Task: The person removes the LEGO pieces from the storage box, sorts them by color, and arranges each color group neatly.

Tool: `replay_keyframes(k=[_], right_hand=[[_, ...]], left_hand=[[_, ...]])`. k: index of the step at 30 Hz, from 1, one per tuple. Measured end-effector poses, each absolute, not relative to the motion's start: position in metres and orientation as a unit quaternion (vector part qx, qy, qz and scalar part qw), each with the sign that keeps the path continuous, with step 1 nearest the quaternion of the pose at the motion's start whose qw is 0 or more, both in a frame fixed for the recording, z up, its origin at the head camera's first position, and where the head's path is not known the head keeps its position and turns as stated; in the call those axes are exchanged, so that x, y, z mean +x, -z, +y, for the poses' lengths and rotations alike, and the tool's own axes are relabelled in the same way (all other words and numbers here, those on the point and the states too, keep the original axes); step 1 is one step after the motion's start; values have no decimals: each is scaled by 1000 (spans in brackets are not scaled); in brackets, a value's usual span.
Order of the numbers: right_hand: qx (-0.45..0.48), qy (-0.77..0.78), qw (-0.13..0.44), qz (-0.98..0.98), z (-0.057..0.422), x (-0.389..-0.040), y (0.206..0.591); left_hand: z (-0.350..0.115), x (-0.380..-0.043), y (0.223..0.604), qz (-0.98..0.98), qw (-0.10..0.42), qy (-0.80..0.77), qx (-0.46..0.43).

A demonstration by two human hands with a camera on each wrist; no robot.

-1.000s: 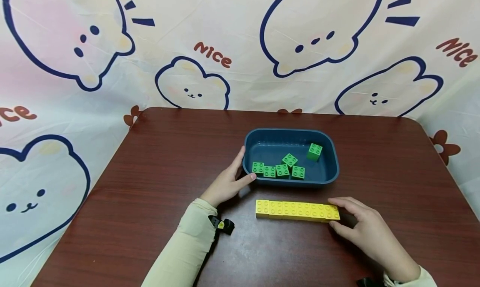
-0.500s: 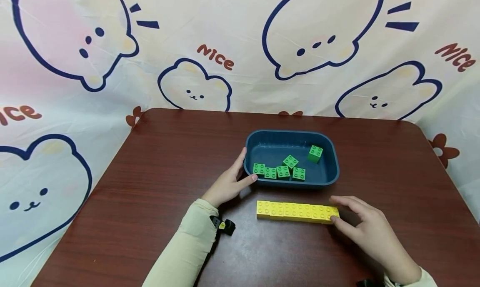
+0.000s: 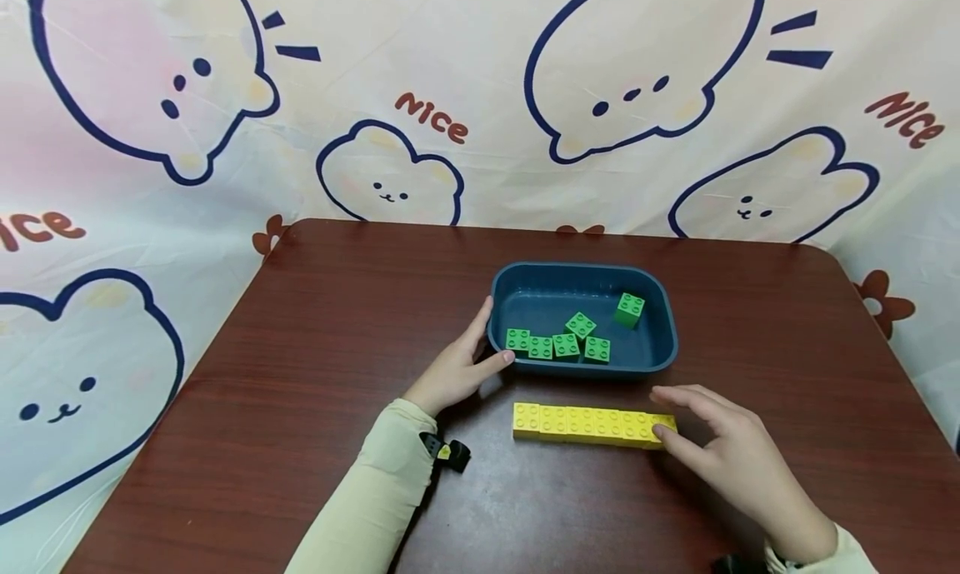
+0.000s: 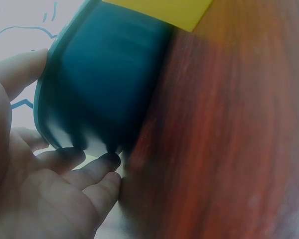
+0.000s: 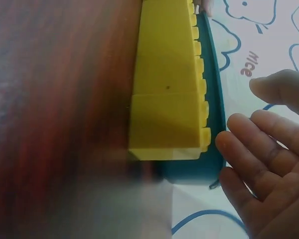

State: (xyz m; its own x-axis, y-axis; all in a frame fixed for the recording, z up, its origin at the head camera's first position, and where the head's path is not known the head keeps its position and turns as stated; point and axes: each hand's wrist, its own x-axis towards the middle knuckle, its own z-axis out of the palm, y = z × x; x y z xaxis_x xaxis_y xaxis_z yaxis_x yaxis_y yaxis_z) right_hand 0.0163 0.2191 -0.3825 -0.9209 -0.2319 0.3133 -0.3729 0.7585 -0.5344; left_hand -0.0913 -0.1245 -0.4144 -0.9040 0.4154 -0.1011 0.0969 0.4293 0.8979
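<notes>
The left hand (image 3: 452,370) holds the near left corner of a dark blue tray (image 3: 660,353), thumb at the rim and fingers along the outside of its end wall; the left wrist view shows these fingers (image 4: 102,169) bent against the wall. Inside the tray lie several green toy building bricks (image 3: 580,325), studs up. In front of it stretches a straight row of yellow building bricks (image 3: 585,424). The right hand (image 3: 738,453) hovers over the row's right end, thumb and fingers spread apart. In the right wrist view, its fingers (image 5: 254,149) stand beside the row, with nothing between them.
Everything stands on a dark brown wooden table (image 3: 360,307). A pale curtain (image 3: 495,82) printed with cartoon bears hangs behind its back edge. A black wrist strap (image 3: 450,451) with its loose end sits on the left sleeve (image 3: 375,491).
The right hand's thumb and fingertips have shifted slightly up and left, off the row's right end. The left hand, tray and bricks keep their places; the view has tilted a little.
</notes>
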Motion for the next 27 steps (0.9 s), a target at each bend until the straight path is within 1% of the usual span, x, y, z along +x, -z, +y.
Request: replay_keyframes(k=[10, 18, 22, 27], right_hand=[[205, -296, 103, -927, 202, 2, 363], [227, -304, 101, -920, 190, -11, 356], [228, -306, 81, -921, 186, -18, 354], [216, -310, 40, -925, 181, -26, 352]], left_hand=[[-127, -91, 415, 836, 151, -507, 148], [-126, -91, 415, 835, 156, -505, 152], [-125, -91, 416, 836, 154, -505, 152], [-125, -91, 416, 831, 152, -511, 158]])
